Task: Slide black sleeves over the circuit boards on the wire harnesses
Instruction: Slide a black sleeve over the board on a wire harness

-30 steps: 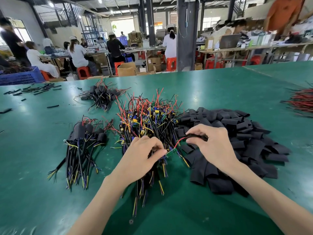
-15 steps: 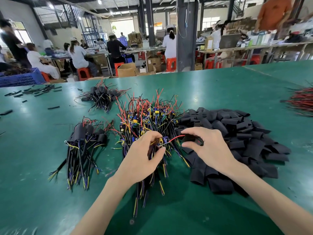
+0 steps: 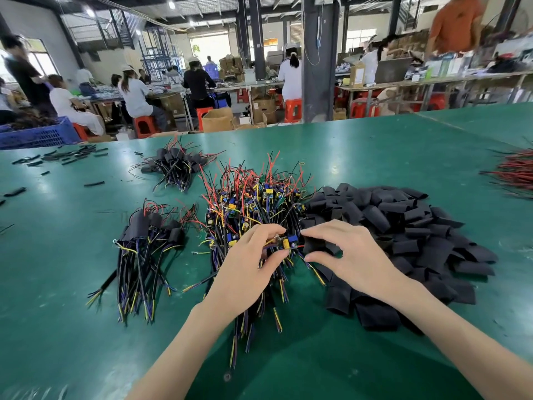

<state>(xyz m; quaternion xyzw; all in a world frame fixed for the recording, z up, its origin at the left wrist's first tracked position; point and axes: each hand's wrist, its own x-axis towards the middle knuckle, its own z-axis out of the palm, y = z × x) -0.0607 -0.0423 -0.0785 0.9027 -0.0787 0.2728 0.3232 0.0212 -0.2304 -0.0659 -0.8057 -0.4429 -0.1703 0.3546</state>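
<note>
My left hand point(image 3: 248, 267) pinches a small circuit board point(image 3: 285, 242) with blue and yellow parts, its wires trailing toward me. Just to its right, my right hand point(image 3: 346, 255) holds a black sleeve point(image 3: 314, 245) between thumb and fingers, its mouth against the board's end. Behind the hands lies a heap of bare wire harnesses point(image 3: 253, 197) with red, black and yellow wires. A big pile of loose black sleeves point(image 3: 403, 226) spreads to the right. Two bundles of sleeved harnesses lie to the left point(image 3: 150, 235) and at the back point(image 3: 176, 163).
The work sits on a green table point(image 3: 72, 327). Red and black wires point(image 3: 513, 171) lie at the right edge. Short black tube pieces point(image 3: 66, 155) and a blue crate point(image 3: 37, 134) are at the far left. People work at benches beyond the table.
My left hand has lifted the board out of the heap and brought it up to the right. My right hand has moved the sleeve left until it meets the board's end.
</note>
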